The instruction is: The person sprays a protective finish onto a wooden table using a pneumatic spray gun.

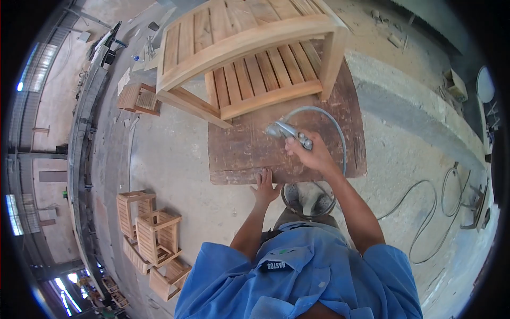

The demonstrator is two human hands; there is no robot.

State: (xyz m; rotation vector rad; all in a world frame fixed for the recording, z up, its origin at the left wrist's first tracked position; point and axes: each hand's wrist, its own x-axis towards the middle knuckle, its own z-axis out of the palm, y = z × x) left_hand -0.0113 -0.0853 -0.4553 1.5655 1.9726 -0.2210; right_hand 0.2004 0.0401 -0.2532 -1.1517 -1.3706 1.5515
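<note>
My right hand (309, 151) is wrapped round a metal spray gun (289, 133), held above the worn brown work table (244, 151). A grey hose (340, 130) curves from the gun over the table's right part. My left hand (265, 187) lies at the table's front edge with its fingers spread, holding nothing. Beyond the gun, a slatted wooden stand (244, 37) with a lower slatted shelf rests on the table's far part. The gun and the stand are apart.
Small slatted wooden pieces (158, 236) are grouped on the floor at lower left, and another (139, 99) stands at upper left. A hose (434, 196) loops over the floor at right. A round-rimmed object (308, 198) is below the table's front edge.
</note>
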